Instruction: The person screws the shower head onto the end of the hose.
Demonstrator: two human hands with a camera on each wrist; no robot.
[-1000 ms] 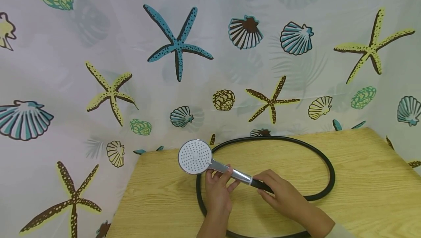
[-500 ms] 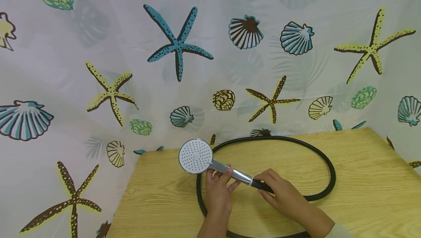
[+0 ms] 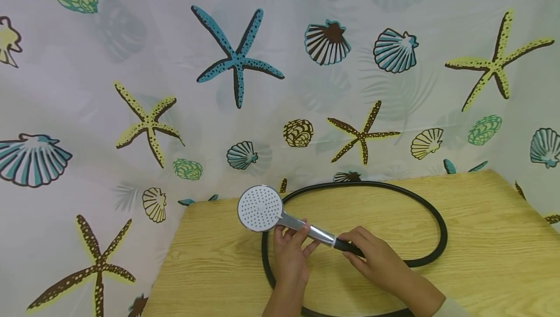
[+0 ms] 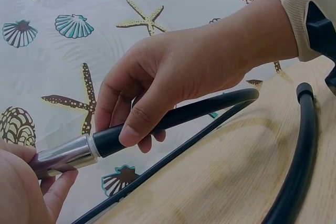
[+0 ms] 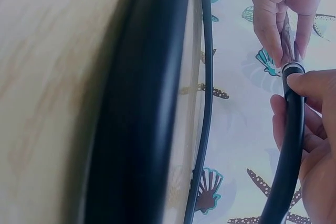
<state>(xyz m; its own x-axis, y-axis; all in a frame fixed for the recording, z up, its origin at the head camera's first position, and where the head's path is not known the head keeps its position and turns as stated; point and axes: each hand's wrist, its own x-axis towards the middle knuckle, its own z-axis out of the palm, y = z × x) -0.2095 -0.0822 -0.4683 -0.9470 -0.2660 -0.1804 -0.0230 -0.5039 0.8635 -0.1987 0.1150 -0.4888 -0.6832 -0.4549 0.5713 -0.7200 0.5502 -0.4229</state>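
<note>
A chrome shower head (image 3: 260,208) with a white, dotted spray face is held above the table, its face toward the head camera. My left hand (image 3: 290,258) grips its silver handle (image 3: 321,235) from below, thumb across the front. With thumb and fingers, my right hand (image 3: 378,261) pinches the end of a black hose (image 4: 110,141) right at the handle's base. In the left wrist view a narrow pale ring (image 4: 93,145) shows where hose and handle meet. The rest of the hose loops behind and under both hands on the table.
The wood-grain table (image 3: 210,268) carries the wide hose loop (image 3: 442,229). A capped free hose end (image 4: 304,92) lies on it in the left wrist view. Behind hangs a white curtain (image 3: 280,88) printed with starfish and shells, close along the table's back edge.
</note>
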